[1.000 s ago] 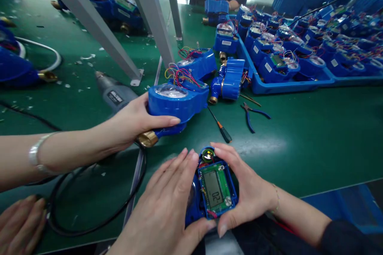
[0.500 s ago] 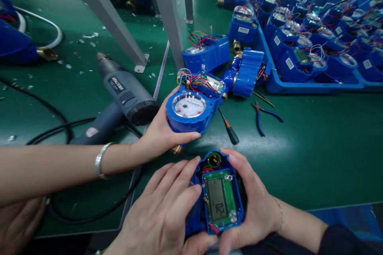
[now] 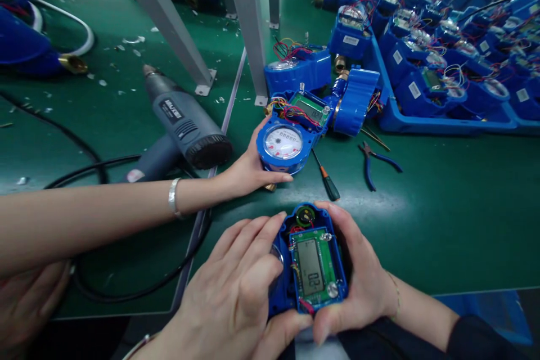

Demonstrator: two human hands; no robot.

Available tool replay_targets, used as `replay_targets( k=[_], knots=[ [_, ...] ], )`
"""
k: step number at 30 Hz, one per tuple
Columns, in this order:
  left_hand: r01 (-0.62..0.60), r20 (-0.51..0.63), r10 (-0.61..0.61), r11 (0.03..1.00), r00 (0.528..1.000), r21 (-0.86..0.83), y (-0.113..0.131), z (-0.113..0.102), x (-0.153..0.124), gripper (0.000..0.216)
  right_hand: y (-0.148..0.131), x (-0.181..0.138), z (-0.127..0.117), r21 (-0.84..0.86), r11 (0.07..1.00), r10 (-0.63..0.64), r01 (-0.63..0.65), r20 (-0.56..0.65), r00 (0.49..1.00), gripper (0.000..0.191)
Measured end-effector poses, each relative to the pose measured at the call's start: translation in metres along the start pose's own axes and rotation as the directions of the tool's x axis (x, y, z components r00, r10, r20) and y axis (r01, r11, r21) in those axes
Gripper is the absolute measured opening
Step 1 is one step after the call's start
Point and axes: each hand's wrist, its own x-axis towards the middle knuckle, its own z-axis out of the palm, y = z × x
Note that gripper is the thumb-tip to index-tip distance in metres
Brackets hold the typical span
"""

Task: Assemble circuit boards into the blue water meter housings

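Clasping a blue meter [image 3: 310, 256] by the near edge of the bench [image 3: 442, 197], my left fingers [image 3: 266, 234] and right fingers [image 3: 345, 226] curl partway around opposite sides; it looks stiff, weighty, its display [image 3: 311, 271] fragile, the rim [image 3: 338, 256] safest.

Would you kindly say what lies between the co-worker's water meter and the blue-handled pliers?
In the head view, a screwdriver with a green and orange handle lies between the co-worker's water meter and the pliers.

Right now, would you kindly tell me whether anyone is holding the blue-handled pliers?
No, the pliers lie on the green table, right of the screwdriver.
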Motion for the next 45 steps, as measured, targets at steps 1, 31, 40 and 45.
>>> replay_targets(
  k=[1,31,40,45],
  knots=[
    [0.022,-0.019,-0.022,1.0,1.0,0.004,0.002,0.002,0.0,0.05,0.003,0.0,-0.002,0.027,1.0,0.012,-0.013,0.025,1.0,0.125],
    [0.225,0.265,-0.125,0.892,0.956,-0.392,-0.053,-0.013,0.047,0.07,-0.003,0.02,-0.009,0.32,0.87,0.365,-0.375,0.091,0.926,0.075],
    [0.073,0.174,-0.015,0.941,0.985,-0.331,-0.049,-0.013,0.026,0.071,-0.002,0.025,-0.014,0.107,0.973,0.197,-0.206,0.091,0.976,0.074],
    [0.083,0.087,-0.055,0.93,0.995,-0.359,-0.052,-0.008,0.017,0.068,0.004,0.029,-0.01,0.028,0.994,0.101,-0.103,0.076,0.992,0.073]
  ],
)
